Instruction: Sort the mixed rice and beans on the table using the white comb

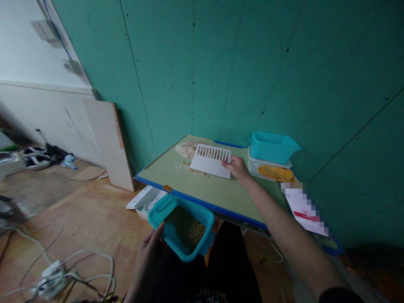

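Observation:
My left hand [150,243] grips the near left rim of a turquoise plastic bin [206,215], held below the table's front edge. Inside the bin lie small dark green beans [179,219] and, toward the right, round tan beans [197,231]. My right hand [236,167] is closed on the right end of a flat white plate with a row of slots [210,164], its thumb on top. Under and beside the plate are a heap of pale, mixed grains [186,148], scattered white grains [180,167] and some orange-tan kernels [198,171].
The green table [158,171] has a blue edge and stands against a green wall. On its right are another turquoise bin [271,147], a clear container [254,166], a yellow cloth-like item [276,172] and a partly blurred sheet [306,210]. Cables [91,256] lie on the floor.

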Motion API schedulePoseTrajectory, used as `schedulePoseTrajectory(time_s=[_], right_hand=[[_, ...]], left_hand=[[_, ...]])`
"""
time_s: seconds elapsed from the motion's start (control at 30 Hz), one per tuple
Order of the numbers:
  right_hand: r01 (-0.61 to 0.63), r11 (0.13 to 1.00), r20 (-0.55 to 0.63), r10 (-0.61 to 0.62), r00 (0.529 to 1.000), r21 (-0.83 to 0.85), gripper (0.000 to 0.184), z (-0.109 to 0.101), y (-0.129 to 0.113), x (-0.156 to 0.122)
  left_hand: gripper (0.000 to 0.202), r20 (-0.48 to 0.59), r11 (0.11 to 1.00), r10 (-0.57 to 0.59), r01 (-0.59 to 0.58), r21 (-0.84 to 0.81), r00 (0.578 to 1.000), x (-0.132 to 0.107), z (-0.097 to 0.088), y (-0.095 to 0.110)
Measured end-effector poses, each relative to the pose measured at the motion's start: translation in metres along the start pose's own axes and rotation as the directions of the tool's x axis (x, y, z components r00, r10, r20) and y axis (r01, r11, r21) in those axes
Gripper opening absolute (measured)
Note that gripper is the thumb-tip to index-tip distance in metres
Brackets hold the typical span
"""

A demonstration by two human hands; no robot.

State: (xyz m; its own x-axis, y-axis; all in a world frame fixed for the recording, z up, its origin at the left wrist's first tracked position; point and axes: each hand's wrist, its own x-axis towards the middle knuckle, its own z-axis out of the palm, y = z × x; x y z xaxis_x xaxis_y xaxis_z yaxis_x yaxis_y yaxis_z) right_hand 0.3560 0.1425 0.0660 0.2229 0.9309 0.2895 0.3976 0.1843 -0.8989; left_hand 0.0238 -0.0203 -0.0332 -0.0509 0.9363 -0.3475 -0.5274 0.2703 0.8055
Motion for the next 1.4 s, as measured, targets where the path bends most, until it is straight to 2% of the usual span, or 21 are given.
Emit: schedulePoseTrajectory(time_s=[0.2,0.4,0.73,0.93,1.0,1.23,1.4], right_hand=[[0.006,1.000,0.017,-0.006,1.000,-0.017,0.027,0.002,-0.003,-0.004],[0.011,1.000,0.034,-0.011,0.999,-0.014,0.033,0.005,-0.007,-0.007],[-0.021,0.998,0.052,0.018,0.998,0.056,0.041,0.007,-0.006,-0.008],[-0.016,0.995,0.031,0.013,0.999,0.096,0.033,0.008,-0.009,-0.008],[-0.024,0.997,0.030,0.022,0.999,0.077,0.032,0.008,-0.010,-0.008],[-0.015,1.000,0.064,0.014,0.998,0.015,0.036,0.011,-0.009,-0.010],[-0.055,0.995,0.098,0.046,0.994,0.083,0.039,0.013,-0.010,-0.014]], left_hand=[[0.033,0.035,1.000,0.003,-0.002,-0.010,0.999,-0.002,0.001,0.001],[0.035,0.015,1.000,0.011,-0.011,-0.012,1.000,-0.001,0.001,0.002],[0.025,-0.007,0.981,0.089,-0.086,0.173,0.996,-0.007,0.008,0.008],[0.027,-0.100,0.951,0.195,-0.164,0.262,0.976,-0.011,0.014,0.011],[0.030,-0.103,0.948,0.212,-0.179,0.264,0.972,-0.010,0.015,0.010],[0.035,-0.041,0.993,0.061,-0.056,0.105,0.997,-0.008,0.011,0.007],[0.038,-0.031,0.992,0.058,-0.054,0.116,0.998,-0.011,0.013,0.008]])
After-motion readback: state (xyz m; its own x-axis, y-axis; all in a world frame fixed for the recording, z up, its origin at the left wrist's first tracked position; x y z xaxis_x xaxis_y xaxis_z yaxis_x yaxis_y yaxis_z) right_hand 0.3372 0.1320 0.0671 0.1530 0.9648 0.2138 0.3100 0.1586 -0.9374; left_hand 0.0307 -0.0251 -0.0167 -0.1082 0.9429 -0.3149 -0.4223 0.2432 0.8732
